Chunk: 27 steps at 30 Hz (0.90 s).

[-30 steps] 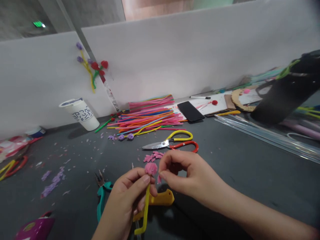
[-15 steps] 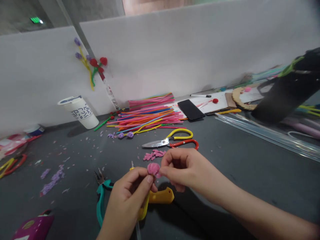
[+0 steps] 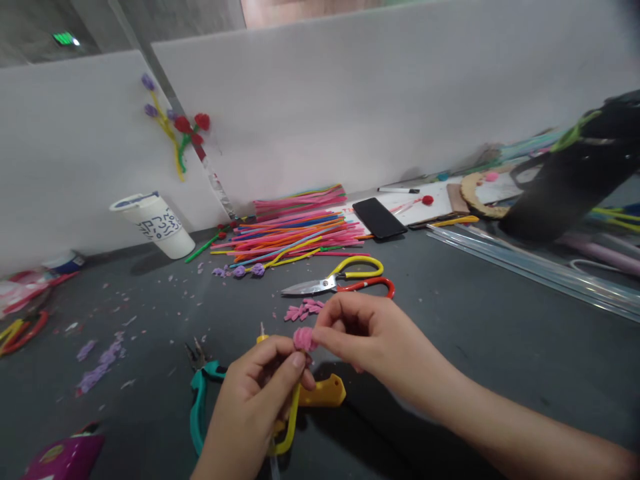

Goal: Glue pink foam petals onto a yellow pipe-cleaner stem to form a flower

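My left hand (image 3: 260, 393) is closed, its thumb and forefinger pinching the base of a small pink fuzzy flower head (image 3: 303, 339). A yellow chenille stem (image 3: 291, 430) curves down below these fingers. My right hand (image 3: 363, 330) is also closed, thumb and forefinger pressed together on the flower's right edge. Just behind the hands lies a small heap of cut pink chenille pieces (image 3: 304, 309). Under my left hand is a yellow hot glue gun (image 3: 325, 392), partly hidden. Scissors (image 3: 325, 285) with yellow and red handles lie beyond the pink pieces.
Teal pliers (image 3: 199, 400) lie left of my left hand. Farther back are bundled chenille stems (image 3: 295, 233), a phone (image 3: 380, 218) and a white cup (image 3: 163, 230). A large black bottle (image 3: 560, 180) stands at right near clear sticks (image 3: 530, 267). Purple scraps (image 3: 103, 363) lie left.
My right hand has shifted slightly left and its fingertips now press closer against the pink flower. The whole view has slid a little; my left hand keeps its hold.
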Tool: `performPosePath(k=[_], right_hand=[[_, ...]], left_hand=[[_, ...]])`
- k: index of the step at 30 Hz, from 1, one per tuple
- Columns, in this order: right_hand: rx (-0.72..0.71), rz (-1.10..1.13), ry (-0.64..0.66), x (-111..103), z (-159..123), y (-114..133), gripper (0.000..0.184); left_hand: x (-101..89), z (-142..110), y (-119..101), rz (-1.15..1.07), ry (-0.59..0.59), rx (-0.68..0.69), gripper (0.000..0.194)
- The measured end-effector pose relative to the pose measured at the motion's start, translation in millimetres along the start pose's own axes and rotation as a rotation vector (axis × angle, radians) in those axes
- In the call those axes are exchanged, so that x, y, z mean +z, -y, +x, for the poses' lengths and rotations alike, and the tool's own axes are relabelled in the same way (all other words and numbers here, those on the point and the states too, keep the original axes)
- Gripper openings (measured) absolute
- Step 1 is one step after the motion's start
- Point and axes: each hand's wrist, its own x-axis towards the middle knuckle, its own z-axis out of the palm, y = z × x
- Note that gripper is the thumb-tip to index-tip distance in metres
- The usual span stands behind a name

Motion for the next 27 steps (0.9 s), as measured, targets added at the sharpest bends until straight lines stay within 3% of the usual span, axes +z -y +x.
performPosePath(k=[6,8,18,23,27], right_hand=[[-0.657,-0.462,-0.173,1,-12,-5,0.006],[-0.779,-0.541,-0.205,3,-14,-7,0.006],[-0.841,-0.613,-0.2,7,-14,-12,0.006],[-0.829,-0.603,-0.232,8,-15,-11,0.008],[-0.823,-0.596,-0.233,9,-15,-12,0.007]], left_hand=[[1.0,-2,0,-0.209,0.045,-0.066,0.023],[0.1,-3,0,-0.202,0.026,-0.029,0.023],[7.2,-9,-4,-0.158,-0.093,0.066,0.022],[5.0,-8,0,-0.175,-0.04,0.084,0.024],[5.9,-10,-1,-0.224,-0.062,0.052,0.023]])
